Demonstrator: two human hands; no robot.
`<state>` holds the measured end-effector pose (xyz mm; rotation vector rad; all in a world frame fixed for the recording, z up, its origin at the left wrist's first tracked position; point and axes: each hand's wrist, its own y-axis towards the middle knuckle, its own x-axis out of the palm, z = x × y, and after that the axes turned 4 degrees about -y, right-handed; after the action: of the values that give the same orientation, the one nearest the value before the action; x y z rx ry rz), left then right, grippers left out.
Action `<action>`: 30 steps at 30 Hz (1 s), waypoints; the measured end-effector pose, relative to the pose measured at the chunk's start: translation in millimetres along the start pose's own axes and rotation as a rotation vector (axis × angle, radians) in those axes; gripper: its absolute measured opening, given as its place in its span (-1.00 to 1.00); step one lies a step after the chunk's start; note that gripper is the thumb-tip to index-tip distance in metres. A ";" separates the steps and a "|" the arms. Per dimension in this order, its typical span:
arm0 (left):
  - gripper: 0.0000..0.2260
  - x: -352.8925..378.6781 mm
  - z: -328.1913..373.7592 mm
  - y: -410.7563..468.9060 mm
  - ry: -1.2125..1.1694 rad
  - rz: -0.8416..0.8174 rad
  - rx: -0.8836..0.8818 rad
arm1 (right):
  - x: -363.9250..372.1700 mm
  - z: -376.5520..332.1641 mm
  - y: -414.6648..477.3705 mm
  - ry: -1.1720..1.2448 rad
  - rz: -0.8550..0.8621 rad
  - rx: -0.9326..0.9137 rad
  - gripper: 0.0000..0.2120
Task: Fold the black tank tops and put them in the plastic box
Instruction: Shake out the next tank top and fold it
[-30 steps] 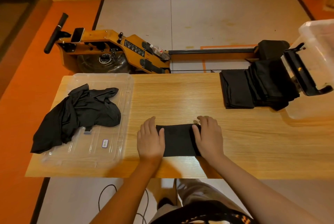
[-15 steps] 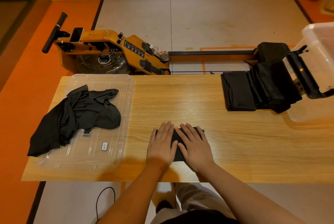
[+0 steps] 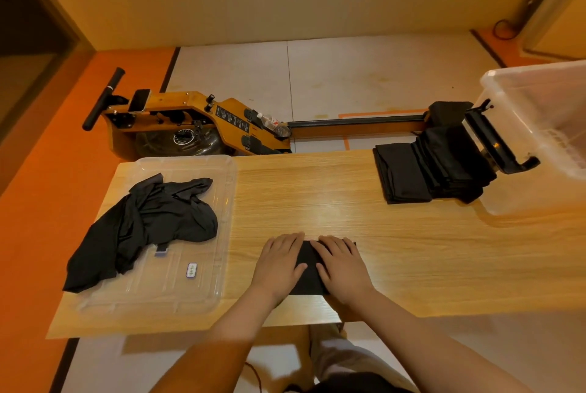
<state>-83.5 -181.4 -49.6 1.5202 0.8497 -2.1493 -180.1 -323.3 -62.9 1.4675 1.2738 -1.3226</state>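
Smoothing the folded tank top.
The left hand and right hand press flat on it, fingers straight, near the counter's front edge. Next it likely needs gripping and carrying to the plastic box at the far right corner.

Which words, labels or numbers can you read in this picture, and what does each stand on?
None can be read.
Small white sticker on the clear plastic lid: too small to read.
White print on the black panel of the orange rowing machine: blurred.
Round dial on the same machine: blurred.
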 end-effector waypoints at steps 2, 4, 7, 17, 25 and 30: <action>-0.40 -6.6 0.3 -1.3 0.000 -0.022 0.016 | -2.7 -0.6 -3.9 -0.012 0.018 -0.011 -0.60; -0.40 -10.4 3.9 -2.4 0.037 -0.059 0.030 | -5.0 -3.3 -11.1 -0.013 0.014 0.000 -0.54; -0.45 -9.0 10.4 -6.8 0.065 -0.098 0.033 | -4.8 -8.3 -21.4 0.006 0.008 0.014 -0.55; -0.67 -0.7 21.1 -33.7 0.025 -0.071 0.035 | -5.1 -26.3 -50.4 0.033 -0.075 0.099 -0.81; -0.74 -18.5 16.5 -47.2 -0.242 -0.031 0.113 | -33.5 -13.3 -68.2 0.124 -0.030 0.223 -0.78; -0.84 -48.7 26.2 -37.1 -0.403 0.049 0.154 | -65.2 -0.9 -67.8 0.175 0.050 0.299 -0.82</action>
<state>-107.8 -173.0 11.8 1.0960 0.5144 -2.4110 -243.6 -320.1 6.4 1.8452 1.1745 -1.4223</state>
